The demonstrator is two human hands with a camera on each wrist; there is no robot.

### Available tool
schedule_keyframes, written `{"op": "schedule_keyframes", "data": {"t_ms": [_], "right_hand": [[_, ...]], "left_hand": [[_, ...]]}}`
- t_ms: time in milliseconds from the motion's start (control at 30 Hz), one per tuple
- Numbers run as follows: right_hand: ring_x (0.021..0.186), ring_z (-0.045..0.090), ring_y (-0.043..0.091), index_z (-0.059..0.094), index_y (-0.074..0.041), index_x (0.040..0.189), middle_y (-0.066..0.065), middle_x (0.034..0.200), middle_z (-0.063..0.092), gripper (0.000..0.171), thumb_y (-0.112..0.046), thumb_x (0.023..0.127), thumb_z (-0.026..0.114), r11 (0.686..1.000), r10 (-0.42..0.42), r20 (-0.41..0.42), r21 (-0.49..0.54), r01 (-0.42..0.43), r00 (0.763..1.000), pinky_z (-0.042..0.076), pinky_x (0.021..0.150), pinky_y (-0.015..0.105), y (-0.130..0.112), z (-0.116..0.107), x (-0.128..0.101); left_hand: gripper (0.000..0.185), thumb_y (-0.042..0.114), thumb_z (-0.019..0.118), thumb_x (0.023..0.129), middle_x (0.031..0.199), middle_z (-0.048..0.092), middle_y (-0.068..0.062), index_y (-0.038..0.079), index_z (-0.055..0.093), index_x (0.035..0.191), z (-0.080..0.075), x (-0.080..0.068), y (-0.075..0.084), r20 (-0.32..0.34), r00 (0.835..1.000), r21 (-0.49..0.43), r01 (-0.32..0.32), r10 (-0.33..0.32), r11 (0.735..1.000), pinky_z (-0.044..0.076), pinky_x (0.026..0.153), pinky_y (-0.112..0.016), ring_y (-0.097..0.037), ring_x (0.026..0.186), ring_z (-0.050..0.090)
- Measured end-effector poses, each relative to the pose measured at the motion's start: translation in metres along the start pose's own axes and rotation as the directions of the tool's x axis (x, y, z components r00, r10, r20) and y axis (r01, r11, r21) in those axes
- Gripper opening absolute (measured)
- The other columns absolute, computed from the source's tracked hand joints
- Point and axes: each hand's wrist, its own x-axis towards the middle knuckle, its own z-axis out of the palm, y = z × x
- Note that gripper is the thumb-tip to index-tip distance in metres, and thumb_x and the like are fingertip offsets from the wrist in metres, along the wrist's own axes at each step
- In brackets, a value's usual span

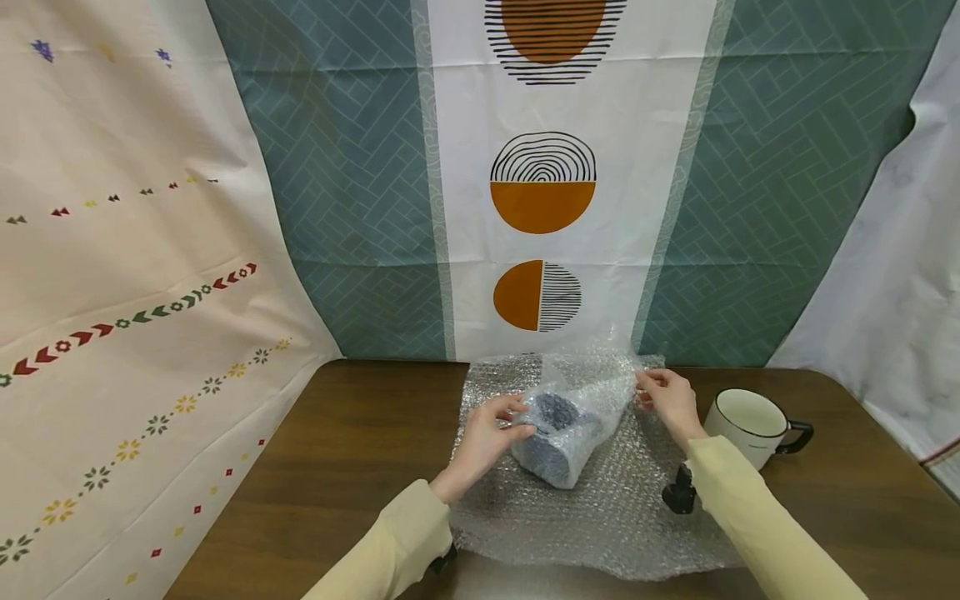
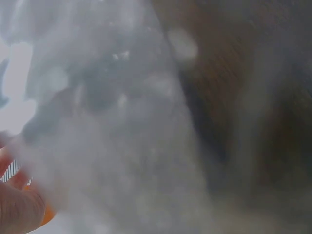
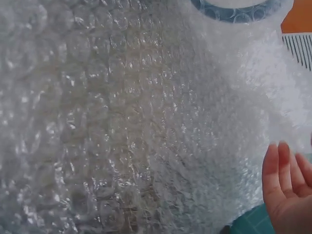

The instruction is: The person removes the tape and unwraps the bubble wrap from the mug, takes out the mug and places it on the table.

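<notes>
A sheet of bubble wrap (image 1: pixel 600 508) lies spread over the wooden table (image 1: pixel 315 475), and on it, between the two hands, rests a dark blue speckled cup (image 1: pixel 555 437) tipped onto its side and already half swathed in a lifted fold of the wrap. The cup's long axis appears to run slantwise, its open mouth turned up and toward the left hand, its base pointing down toward the person and slightly to the right. The left hand (image 1: pixel 491 433) is the nearer of the two: its fingers curl against the wrapped rim at the mouth, gripping cup and film together. The right hand (image 1: pixel 670 400) sits a little apart from the cup on its far right side, pinching the raised edge of the bubble wrap and holding that flap up and over the cup, so the film slopes down from those fingers to the cup. In the right wrist view the wrap (image 3: pixel 146 122) fills nearly everything, with the cup's blue rim (image 3: pixel 234 12) showing through at the top and fingertips (image 3: pixel 285 185) at the lower right; the left wrist view is too blurred to read beyond film and a bit of hand. Just beyond the right hand stands a white mug (image 1: pixel 750 425) with a dark rim and black handle, upright and unwrapped, off the sheet.
</notes>
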Motion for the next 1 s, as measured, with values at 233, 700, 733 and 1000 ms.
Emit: {"op": "schedule_keyframes", "data": {"t_ms": [233,700,733,1000], "right_hand": [[0.083,0.058,0.031,0.050,0.007,0.113,0.020,0.098,0.054,0.040,-0.026,0.092,0.055,0.996,-0.084,0.039,-0.031,0.085,0.996,0.050,0.069,0.043,-0.034,0.005,-0.024],[0.087,0.055,0.029,0.057,0.003,0.108,0.016,0.099,0.057,0.031,-0.022,0.090,0.058,0.966,-0.259,0.196,0.038,0.257,0.946,0.049,0.073,0.041,-0.049,0.023,-0.039],[0.088,0.055,0.028,0.058,0.002,0.108,0.014,0.099,0.058,0.031,-0.023,0.090,0.059,0.962,-0.273,0.213,0.041,0.271,0.938,0.049,0.073,0.041,-0.050,0.024,-0.040],[0.097,0.053,0.032,0.054,0.004,0.113,0.018,0.108,0.054,0.033,-0.016,0.089,0.060,0.944,-0.328,0.398,0.111,0.310,0.857,0.045,0.080,0.040,-0.069,0.025,-0.058]], "left_hand": [[0.027,0.012,0.072,0.078,0.120,0.055,-0.010,0.003,0.065,0.102,-0.001,0.000,-0.001,-0.002,1.000,0.006,-0.003,0.003,1.000,0.048,0.065,-0.026,-0.025,0.089,0.054],[0.026,0.011,0.072,0.078,0.120,0.055,-0.010,0.003,0.065,0.101,-0.001,0.001,-0.001,0.000,1.000,0.005,-0.004,0.004,1.000,0.048,0.062,-0.026,-0.025,0.088,0.055],[0.026,0.011,0.072,0.078,0.121,0.054,-0.011,0.003,0.065,0.101,-0.001,0.001,0.000,0.003,1.000,0.005,-0.002,0.002,1.000,0.048,0.063,-0.025,-0.025,0.088,0.055],[0.025,0.011,0.071,0.078,0.123,0.053,-0.011,0.003,0.065,0.101,-0.001,0.001,0.001,0.015,1.000,-0.006,0.010,-0.010,1.000,0.048,0.063,-0.026,-0.026,0.090,0.055]]}}
